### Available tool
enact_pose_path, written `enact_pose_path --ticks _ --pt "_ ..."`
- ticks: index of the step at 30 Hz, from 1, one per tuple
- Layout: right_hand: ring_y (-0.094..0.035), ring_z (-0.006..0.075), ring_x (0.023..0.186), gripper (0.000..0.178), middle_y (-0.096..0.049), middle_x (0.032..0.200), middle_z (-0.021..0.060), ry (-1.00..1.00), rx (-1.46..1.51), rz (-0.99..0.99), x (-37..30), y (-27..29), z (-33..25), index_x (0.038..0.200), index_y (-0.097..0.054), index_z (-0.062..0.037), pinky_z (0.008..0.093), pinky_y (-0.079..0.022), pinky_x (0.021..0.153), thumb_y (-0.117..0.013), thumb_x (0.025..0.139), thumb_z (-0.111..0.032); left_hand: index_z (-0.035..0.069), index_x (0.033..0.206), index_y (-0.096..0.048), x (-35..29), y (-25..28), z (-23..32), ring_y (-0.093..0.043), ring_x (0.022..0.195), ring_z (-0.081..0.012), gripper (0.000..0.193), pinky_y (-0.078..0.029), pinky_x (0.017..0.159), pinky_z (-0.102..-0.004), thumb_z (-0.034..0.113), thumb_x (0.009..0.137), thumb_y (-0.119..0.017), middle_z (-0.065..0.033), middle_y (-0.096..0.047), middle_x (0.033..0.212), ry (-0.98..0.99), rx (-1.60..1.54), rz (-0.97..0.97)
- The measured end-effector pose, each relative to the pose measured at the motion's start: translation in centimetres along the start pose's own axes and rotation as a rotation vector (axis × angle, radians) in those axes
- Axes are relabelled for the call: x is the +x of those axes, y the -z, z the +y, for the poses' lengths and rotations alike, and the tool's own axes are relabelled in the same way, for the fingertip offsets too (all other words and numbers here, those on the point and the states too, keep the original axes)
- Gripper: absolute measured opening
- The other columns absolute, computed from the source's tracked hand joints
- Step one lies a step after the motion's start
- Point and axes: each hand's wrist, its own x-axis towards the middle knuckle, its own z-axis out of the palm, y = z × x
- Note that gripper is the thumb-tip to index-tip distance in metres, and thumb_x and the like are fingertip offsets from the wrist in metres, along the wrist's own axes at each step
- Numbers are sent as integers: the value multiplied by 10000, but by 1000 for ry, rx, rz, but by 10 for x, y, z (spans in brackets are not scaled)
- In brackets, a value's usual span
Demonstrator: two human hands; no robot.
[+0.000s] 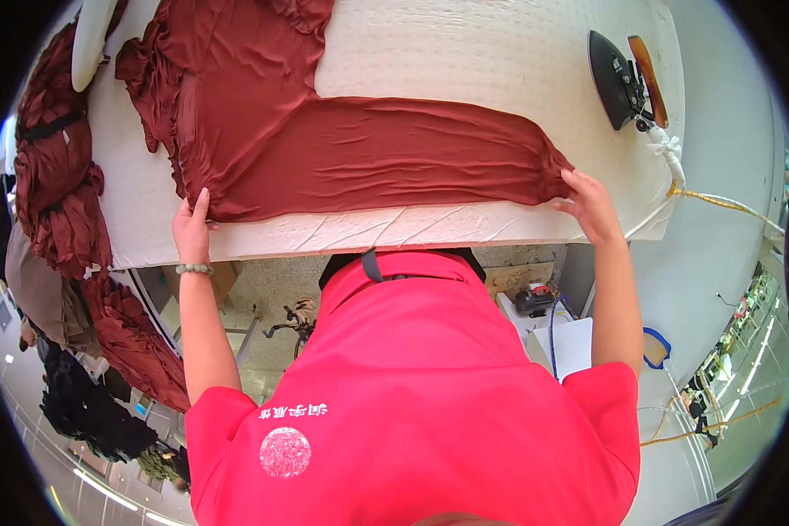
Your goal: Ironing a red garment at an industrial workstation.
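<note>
A dark red garment (237, 96) lies on the white padded ironing table, with one long sleeve (412, 158) stretched out to the right along the near edge. Fine creases run lengthwise through the sleeve. My left hand (193, 232), a beaded bracelet at its wrist, pinches the garment's edge at the sleeve's left end. At the gathered cuff on the far right, my right hand (592, 206) grips the fabric between thumb and fingers. Some of my fingertips are hidden by cloth. The garment's body, rumpled at its left side, reaches past the top of the view.
An iron (612, 81) with a wooden handle rests at the table's (447, 53) far right, its wrapped hose (666, 153) trailing off rightward. More dark red garments (57, 193) hang at the left, above dark clothes (83, 403). A white rounded arm (90, 39) stands at the upper left.
</note>
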Motion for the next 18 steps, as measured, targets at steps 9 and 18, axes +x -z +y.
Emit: enact_pose_path --ticks 9,18 --pt "-666 135 1059 408 -697 1214 68 45 120 -53 -11 22 5 1367 -600 -14 298 -565 856 -612 1007 -205 -38 1101 -722 -11 28 14 -611 814 -70 305 -501 754 -248 230 955 -734 -21 -723 964 -166 84 -77" --pt "-652 103 1072 375 -697 1221 47 58 30 -29 -9 17 38 1342 -627 -25 276 -550 887 -622 1006 -192 -32 1144 -701 -8 10 -8 -641 912 -127 315 -510 888 -291 205 941 -745 -58 -733 1026 -227 404 -87"
